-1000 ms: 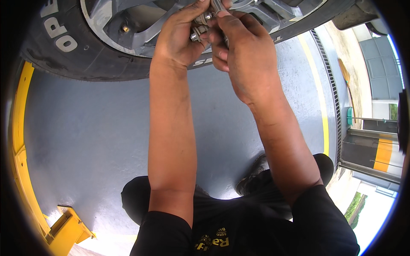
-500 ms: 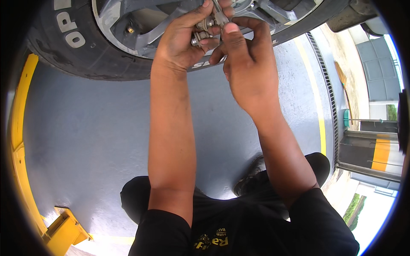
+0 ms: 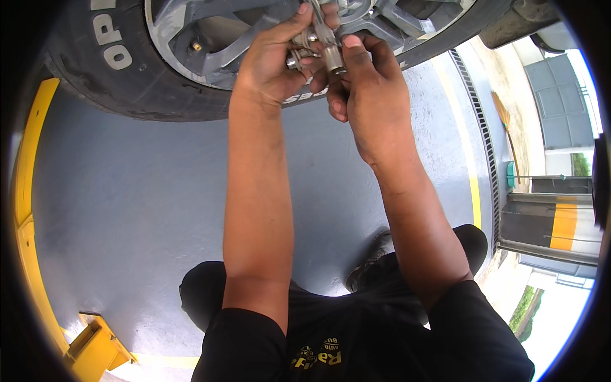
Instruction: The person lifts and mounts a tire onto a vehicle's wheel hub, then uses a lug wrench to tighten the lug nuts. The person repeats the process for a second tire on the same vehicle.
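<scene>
Right hand (image 3: 379, 79) has shifted rightward since the earlier frame, baring the lower end of a silver cylindrical metal tool (image 3: 333, 58). Tool sits in front of the grey spoked metal wheel (image 3: 223, 52). Left hand (image 3: 270, 63), before the wheel's lower edge, holds two silver round metal nut-like pieces (image 3: 294, 62) plus tool. Right fingers bunched narrow beside tool; contact: can't tell. Black white-lettered rubber tyre (image 3: 159, 95) rings wheel; grey painted floor (image 3: 159, 204) below wheel.
</scene>
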The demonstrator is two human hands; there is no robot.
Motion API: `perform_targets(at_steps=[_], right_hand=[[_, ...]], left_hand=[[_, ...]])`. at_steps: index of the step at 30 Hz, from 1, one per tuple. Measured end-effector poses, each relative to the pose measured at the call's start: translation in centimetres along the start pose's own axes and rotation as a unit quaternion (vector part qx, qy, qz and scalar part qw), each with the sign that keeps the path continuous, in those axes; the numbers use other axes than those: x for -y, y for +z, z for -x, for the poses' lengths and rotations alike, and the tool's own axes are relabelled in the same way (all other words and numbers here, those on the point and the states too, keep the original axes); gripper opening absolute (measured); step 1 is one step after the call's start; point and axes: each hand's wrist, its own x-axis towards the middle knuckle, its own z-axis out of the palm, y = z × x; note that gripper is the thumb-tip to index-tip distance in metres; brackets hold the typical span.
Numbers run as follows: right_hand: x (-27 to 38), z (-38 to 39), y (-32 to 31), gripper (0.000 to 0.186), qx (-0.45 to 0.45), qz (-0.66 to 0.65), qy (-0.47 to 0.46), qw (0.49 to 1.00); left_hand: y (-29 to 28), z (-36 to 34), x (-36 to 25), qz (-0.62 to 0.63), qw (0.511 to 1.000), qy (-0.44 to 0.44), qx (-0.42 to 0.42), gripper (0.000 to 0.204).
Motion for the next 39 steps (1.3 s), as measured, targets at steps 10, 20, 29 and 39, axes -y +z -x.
perform_targets(at_steps=[10,20,29,39], right_hand=[[-1.0,-0.9,-1.1,0.029,0.115,-0.226,0.057,0.966],[1.4,0.2,-0.7,0.031,0.004,0.077,-0.036,0.996],[1.2,0.0,-0.3,0.029,0.051,-0.234,0.181,0.954],[2.6,-0.1,3.8,0.03,-0.117,0.404,-0.023,0.907]], left_hand=[[0.8,0.0,0.4,0.005,1.0,0.009,0.009,0.037],[5.8,0.6,-2.1,-0.021,0.984,-0.081,-0.158,0.048],[3.9,1.2,-3.7,-0.054,0.963,-0.209,-0.161,0.043],[-2.1,10.5,-12.0,-0.701,0.703,-0.005,-0.12,0.024]])
